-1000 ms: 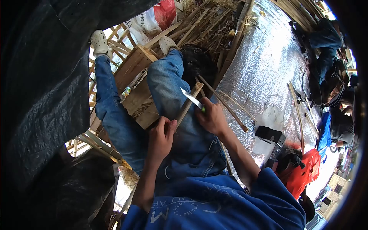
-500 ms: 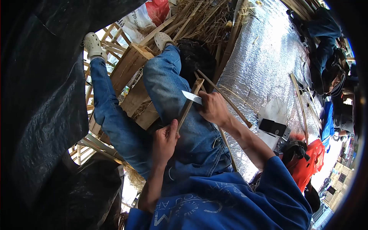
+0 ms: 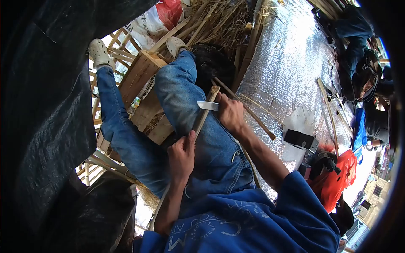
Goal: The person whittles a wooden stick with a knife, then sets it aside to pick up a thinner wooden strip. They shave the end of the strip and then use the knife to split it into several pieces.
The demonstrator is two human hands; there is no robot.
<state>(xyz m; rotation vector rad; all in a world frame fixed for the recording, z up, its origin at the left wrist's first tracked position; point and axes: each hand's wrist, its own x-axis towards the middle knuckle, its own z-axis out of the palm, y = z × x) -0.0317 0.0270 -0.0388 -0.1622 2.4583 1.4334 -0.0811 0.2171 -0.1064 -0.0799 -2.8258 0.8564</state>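
Observation:
A short bamboo strip point(image 3: 201, 119) slants over my thigh, its lower end gripped in my left hand point(image 3: 182, 155) with the thumb along it. My right hand point(image 3: 230, 112) is closed around the handle of a knife point(image 3: 208, 106), and the handle is hidden by the fingers. The pale blade lies across the strip near its upper end, apparently touching it. Just beyond my right hand, a longer thin stick point(image 3: 249, 110) runs diagonally over the silver sheet.
A wooden block point(image 3: 141, 74) is between my legs. Bamboo pieces and straw point(image 3: 223, 21) pile up ahead. On the silver foil sheet point(image 3: 287, 63) at right lie a black box-shaped device point(image 3: 300, 139) and a red bag point(image 3: 339, 181). Dark plastic sheeting point(image 3: 50, 92) hangs at left.
The knife has turned from tilted to nearly level across the strip and shifted slightly left. My right hand has moved a little left and up. The left hand keeps its grip.

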